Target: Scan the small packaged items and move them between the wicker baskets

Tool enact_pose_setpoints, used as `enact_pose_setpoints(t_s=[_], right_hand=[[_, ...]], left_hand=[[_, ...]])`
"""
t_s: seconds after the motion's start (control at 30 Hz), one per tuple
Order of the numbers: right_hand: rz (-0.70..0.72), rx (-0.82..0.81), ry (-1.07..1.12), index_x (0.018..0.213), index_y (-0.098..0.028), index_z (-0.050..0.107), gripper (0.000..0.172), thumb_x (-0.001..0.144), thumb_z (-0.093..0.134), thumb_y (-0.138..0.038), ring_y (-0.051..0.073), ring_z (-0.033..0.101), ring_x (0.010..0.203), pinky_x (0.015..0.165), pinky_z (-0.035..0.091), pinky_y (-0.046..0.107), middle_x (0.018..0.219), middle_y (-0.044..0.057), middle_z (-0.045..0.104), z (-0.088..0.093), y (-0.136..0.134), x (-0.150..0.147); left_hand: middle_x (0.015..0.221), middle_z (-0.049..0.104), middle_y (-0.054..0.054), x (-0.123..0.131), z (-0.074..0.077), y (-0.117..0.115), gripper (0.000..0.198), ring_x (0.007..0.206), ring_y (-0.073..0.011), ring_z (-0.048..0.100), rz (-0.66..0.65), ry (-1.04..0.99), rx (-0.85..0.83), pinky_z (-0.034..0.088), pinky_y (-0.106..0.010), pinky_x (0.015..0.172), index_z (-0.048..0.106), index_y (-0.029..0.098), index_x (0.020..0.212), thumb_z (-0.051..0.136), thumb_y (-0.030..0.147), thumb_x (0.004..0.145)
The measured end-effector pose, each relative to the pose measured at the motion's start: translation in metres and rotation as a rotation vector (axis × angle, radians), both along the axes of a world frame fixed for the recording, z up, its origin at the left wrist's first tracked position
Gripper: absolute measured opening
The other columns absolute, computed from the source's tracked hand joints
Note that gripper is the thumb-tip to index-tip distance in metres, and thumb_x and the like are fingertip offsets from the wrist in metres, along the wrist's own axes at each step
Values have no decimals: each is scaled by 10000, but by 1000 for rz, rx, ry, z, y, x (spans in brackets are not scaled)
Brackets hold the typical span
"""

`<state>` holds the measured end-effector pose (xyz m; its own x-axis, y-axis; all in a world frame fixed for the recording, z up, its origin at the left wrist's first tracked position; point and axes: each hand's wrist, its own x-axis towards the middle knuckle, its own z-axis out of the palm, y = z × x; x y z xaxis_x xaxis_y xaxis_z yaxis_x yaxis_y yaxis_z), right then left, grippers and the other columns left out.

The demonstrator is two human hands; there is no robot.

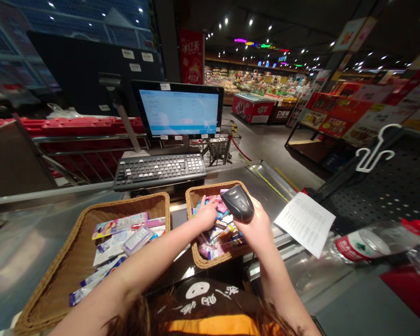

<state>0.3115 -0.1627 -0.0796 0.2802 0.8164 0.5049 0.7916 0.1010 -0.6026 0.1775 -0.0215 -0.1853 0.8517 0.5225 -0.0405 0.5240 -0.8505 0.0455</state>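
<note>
My right hand [254,226] is wrapped round a black handheld barcode scanner [238,203], held over the right side of the smaller wicker basket [207,265]. My left hand [207,214] reaches into that same basket, its fingers apart and touching small packaged goods [221,233] in pink, blue and brown wraps. To the left is a larger wicker basket [56,275]. In it lie a long colourful pack [121,224], a clear-fronted pack [138,240] and several blue-and-white packets [101,275], partly behind my left forearm.
A keyboard [161,169] and a lit monitor [182,112] stand behind the baskets. On the right are a printed paper sheet [305,223], a large clear bottle [374,242] lying on its side, and a white hanger [378,151] on a black perforated panel [402,172].
</note>
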Motion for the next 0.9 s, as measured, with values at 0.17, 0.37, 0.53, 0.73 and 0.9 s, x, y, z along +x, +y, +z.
enact_pose_setpoints(t_s=[0.17, 0.37, 0.53, 0.73, 0.9], right_hand=[[-25, 4, 5, 1180, -148, 641, 500, 687, 641, -228, 333, 598, 1199, 1026, 478, 511, 1232, 161, 671, -1, 3, 2], [-7, -1, -7, 1189, -151, 643, 495, 702, 636, -235, 330, 576, 1229, 1041, 466, 514, 1251, 161, 659, -1, 8, -2], [-5, 7, 1, 1186, -123, 638, 509, 695, 627, -255, 338, 559, 1249, 1057, 452, 522, 1258, 182, 649, -3, 10, -7], [-4, 14, -2, 1229, -139, 607, 557, 685, 618, -258, 340, 559, 1250, 1060, 445, 538, 1268, 170, 645, -2, 9, -13], [24, 32, -21, 1190, -124, 612, 527, 679, 607, -251, 346, 564, 1232, 1043, 457, 546, 1233, 183, 652, 1, 9, -21]], left_hand=[[1420, 541, -112, -14, 28, 2, 118, 1417, -350, 338, -26, -275, -3, 97, -706, 1135, 734, 210, 884, 654, 199, 798], [1495, 465, -108, -39, 46, 10, 141, 1431, -336, 330, 30, -426, 74, 91, -706, 1136, 727, 234, 954, 674, 271, 828], [1504, 458, -104, -57, 63, 11, 110, 1440, -337, 323, 75, -492, 129, 87, -696, 1139, 729, 237, 924, 674, 282, 840], [1515, 443, -107, -77, 84, 9, 91, 1438, -327, 331, 102, -535, 219, 78, -673, 1153, 722, 234, 896, 658, 284, 856], [1524, 431, -99, -97, 99, 7, 105, 1444, -314, 321, 129, -591, 295, 63, -659, 1163, 718, 240, 906, 637, 298, 872]])
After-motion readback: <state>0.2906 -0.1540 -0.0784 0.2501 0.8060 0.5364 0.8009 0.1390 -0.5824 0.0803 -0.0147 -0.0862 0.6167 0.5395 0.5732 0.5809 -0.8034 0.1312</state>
